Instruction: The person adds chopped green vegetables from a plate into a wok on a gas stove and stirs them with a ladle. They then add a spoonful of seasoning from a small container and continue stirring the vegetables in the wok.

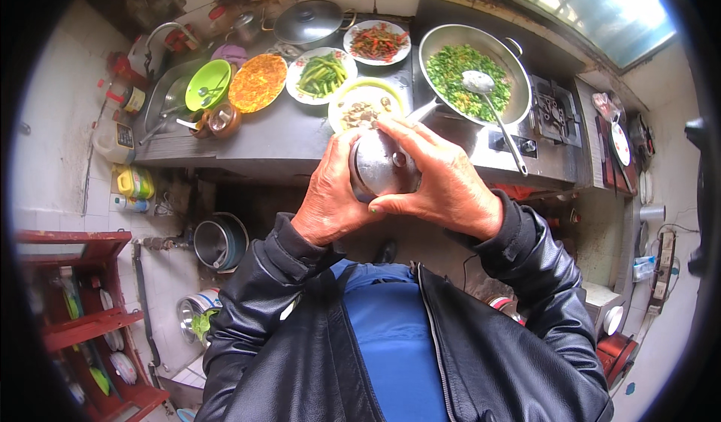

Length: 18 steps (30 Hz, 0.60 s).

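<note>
Between my left hand (339,191) and my right hand (445,177) is a round dark metal lidded pot (378,166), clasped from both sides, with a small knob on its lid. Just beyond it stands a yellow-rimmed bowl (369,96) of pale soup with dark pieces, partly covered by my fingers. Behind that bowl are a plate of green vegetable stalks (322,76) and a plate of shredded red and brown food (377,42). To the right, a large wok (476,73) holds chopped greens, with a metal ladle (503,123) resting in it.
An orange-yellow flat food (257,83), a green bowl (207,86) and small brown jars (224,119) stand at the left by the sink (163,98). A lidded pan (308,23) is at the back. Right of the wok is a gas burner (556,109). The counter edge (270,164) runs before me.
</note>
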### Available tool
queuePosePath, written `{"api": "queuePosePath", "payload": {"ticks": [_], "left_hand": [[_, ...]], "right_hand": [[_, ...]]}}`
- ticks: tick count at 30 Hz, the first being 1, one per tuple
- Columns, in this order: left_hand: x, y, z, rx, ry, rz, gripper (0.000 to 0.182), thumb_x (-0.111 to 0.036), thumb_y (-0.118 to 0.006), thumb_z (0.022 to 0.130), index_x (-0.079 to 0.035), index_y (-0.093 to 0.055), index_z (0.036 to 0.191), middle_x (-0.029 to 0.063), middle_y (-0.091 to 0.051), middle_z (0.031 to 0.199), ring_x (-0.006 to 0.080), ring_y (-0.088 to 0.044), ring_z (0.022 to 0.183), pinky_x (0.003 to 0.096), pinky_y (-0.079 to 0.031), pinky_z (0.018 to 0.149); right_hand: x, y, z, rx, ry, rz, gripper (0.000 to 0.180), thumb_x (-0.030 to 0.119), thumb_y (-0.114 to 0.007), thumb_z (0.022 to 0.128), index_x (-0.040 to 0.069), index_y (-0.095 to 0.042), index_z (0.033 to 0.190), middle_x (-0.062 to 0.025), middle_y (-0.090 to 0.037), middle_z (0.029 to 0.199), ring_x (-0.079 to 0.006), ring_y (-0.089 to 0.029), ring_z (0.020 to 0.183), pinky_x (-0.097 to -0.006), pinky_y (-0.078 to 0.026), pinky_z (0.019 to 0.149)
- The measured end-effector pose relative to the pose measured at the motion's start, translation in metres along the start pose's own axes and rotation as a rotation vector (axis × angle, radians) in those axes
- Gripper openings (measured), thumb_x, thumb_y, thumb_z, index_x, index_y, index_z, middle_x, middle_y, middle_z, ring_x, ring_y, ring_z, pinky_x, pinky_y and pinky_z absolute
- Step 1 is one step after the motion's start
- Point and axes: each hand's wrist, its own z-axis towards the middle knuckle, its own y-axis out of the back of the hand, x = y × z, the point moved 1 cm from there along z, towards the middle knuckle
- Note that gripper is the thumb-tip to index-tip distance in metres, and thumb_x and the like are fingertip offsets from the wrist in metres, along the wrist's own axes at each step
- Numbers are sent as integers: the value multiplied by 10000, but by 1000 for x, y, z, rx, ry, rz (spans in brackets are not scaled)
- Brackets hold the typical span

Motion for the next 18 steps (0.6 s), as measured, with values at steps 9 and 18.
{"api": "queuePosePath", "payload": {"ticks": [9,18], "left_hand": [[78,86,6,7,-62,-42,893,-178,-911,678,11,-425,1403,227,-501,1357,401,-529,1277,438,-442,1090],[174,232,20,-101,-59,83,1025,-122,-895,650,16,-338,1499,267,-398,1472,448,-433,1379,469,-393,1155]], "right_hand": [[7,-90,80,35,-121,-71,956,261,-951,652,-19,-493,1443,-249,-583,1375,-390,-589,1272,-426,-479,1064],[23,-208,224,69,-108,-29,914,235,-909,695,-14,-481,1463,-273,-560,1390,-414,-568,1286,-446,-475,1072]]}}
